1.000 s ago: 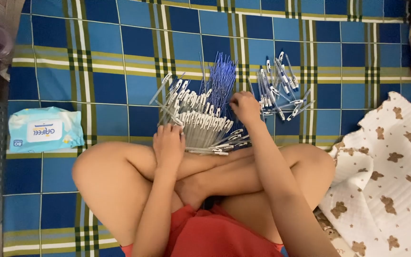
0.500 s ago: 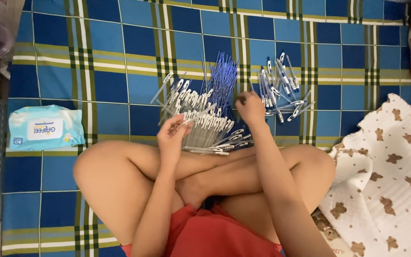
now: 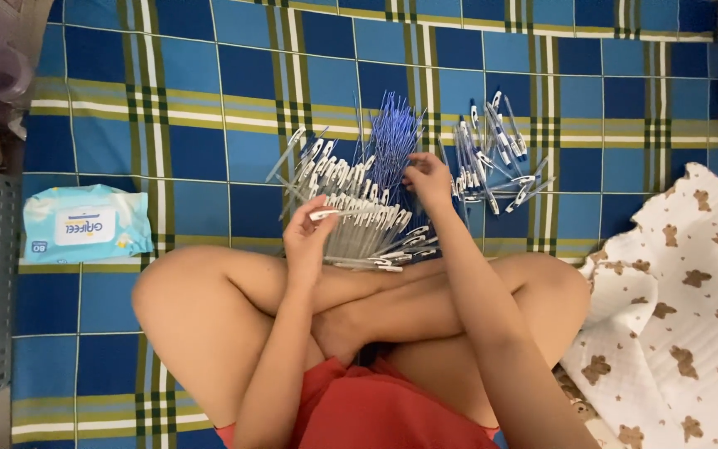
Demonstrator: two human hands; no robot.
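Dozens of clear pen barrels (image 3: 359, 224) lie heaped on the plaid mat (image 3: 209, 150), the left hand (image 3: 309, 237) pinching one barrel, the right hand (image 3: 427, 179) with fingers closed on blue refills (image 3: 392, 137), and only a small finished pens pile (image 3: 496, 158) beside: mostly left to do, I'd judge.

Open mat (image 3: 209, 108) was left beyond the pen-barrel pile (image 3: 355, 220) and beside it toward the wipes pack (image 3: 85, 223). Passage rightward was narrowed by the assembled pens (image 3: 496, 162) and patterned cloth (image 3: 675, 299).
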